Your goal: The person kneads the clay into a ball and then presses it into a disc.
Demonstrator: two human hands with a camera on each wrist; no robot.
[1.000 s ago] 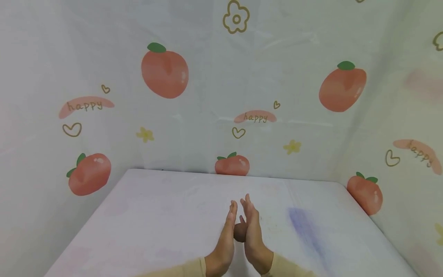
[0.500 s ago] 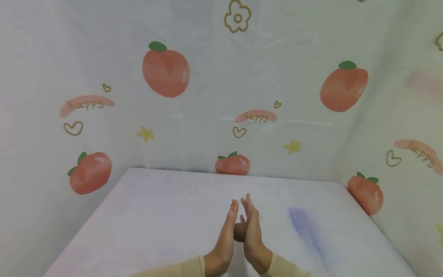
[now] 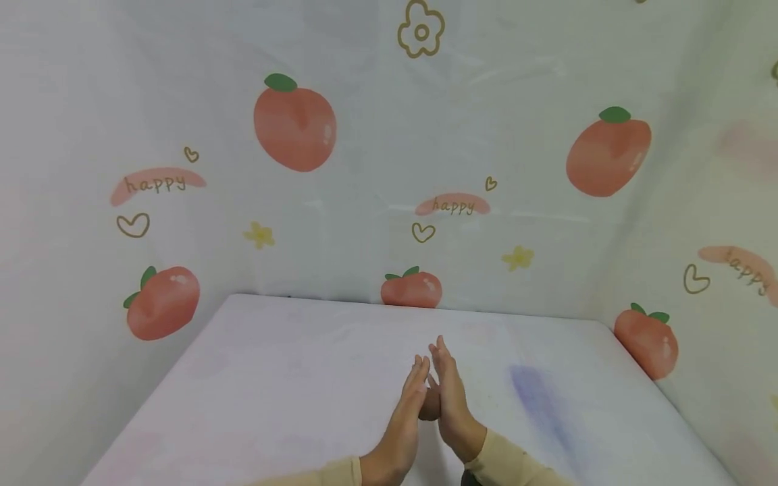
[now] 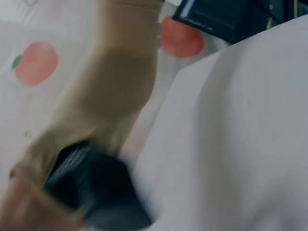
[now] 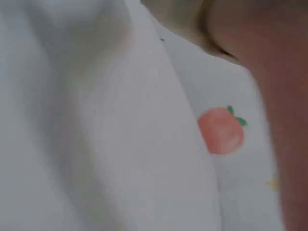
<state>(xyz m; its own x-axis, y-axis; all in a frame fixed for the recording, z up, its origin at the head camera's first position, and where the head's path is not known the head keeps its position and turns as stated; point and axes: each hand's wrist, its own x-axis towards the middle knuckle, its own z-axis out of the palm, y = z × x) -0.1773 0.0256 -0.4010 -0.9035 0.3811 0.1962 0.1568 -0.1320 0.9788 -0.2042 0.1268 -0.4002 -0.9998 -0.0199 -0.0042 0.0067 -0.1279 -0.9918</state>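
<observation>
Between my two palms sits a smooth brown lump [image 3: 430, 406], roundish like a ball of clay, partly covered by the hands in the head view. My left hand [image 3: 402, 426] presses against it from the left with straight fingers. From the right, my right hand [image 3: 454, 403] lies flat against it, fingers straight and pointing up and away. The fingertips of both hands lean close together above the lump. The wrist views are blurred and do not show the lump.
Beneath the hands spreads a white table [image 3: 292, 378] with a blue-purple smear [image 3: 541, 405] at right. Peach-printed white sheeting [image 3: 365, 169] stands behind and beside it. A black object [image 4: 216, 19] appears at the top of the left wrist view.
Both hands, with the brown lump between them, have shifted slightly right in the head view. The left hand has slid forward against the lump and tilts more toward the right hand.
</observation>
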